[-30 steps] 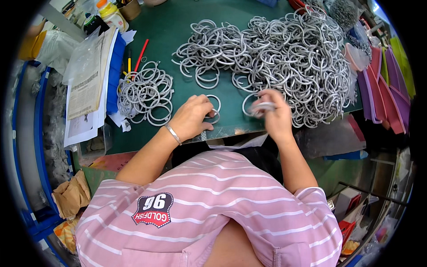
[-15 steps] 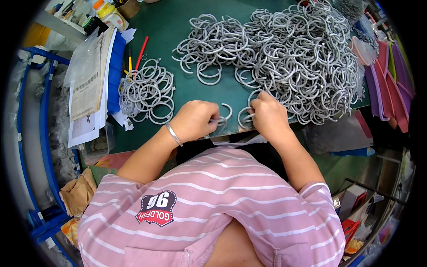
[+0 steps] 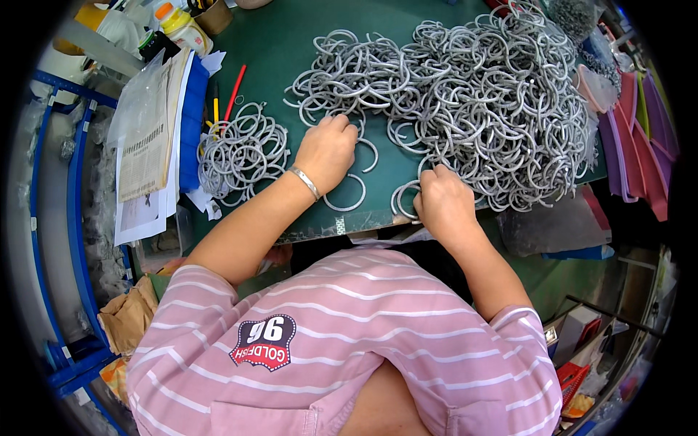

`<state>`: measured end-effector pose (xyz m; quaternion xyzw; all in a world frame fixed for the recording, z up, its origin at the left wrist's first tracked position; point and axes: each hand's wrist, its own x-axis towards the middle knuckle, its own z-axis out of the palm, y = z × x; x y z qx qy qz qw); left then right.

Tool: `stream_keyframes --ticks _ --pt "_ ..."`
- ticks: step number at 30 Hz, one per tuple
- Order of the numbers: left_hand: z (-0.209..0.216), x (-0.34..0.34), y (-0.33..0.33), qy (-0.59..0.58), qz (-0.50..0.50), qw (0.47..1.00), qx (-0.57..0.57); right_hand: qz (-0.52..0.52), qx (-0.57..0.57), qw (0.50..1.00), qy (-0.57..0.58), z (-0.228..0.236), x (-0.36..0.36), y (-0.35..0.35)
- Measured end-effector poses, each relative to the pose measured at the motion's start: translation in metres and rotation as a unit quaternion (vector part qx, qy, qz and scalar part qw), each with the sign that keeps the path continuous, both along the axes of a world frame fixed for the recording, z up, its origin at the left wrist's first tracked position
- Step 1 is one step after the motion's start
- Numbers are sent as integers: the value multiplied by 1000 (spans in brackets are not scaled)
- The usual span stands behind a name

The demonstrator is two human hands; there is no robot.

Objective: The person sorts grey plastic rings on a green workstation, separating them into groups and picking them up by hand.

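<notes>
Head view: my right grip (image 3: 446, 199) is pinching rings (image 3: 394, 200); my left grip (image 3: 329, 149) (closed? can't tell) is risking snags from the tangled heap (image 3: 502, 109).

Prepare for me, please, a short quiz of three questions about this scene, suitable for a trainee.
1. True or false: the larger ring pile lies to the right of the smaller ring pile.
2. Which one is nearer to the smaller ring pile? A) left hand B) right hand
3. Fill in: the tabletop is coloured ____.

Key: 1. true; 2. A; 3. green.
</notes>
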<state>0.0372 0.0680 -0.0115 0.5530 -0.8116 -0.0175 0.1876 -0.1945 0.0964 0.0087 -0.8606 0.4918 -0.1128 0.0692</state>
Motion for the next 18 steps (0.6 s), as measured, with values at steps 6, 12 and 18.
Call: stream_keyframes --ticks 6,12,18 --pt "13 4 -16 -79 -41 996 -26 94 -49 960 -260 1 11 -6" --pt "39 30 -30 -16 8 990 -138 155 195 867 -432 2 27 -8" --pt "68 54 -65 68 36 984 -163 278 92 943 -158 -13 65 -12"
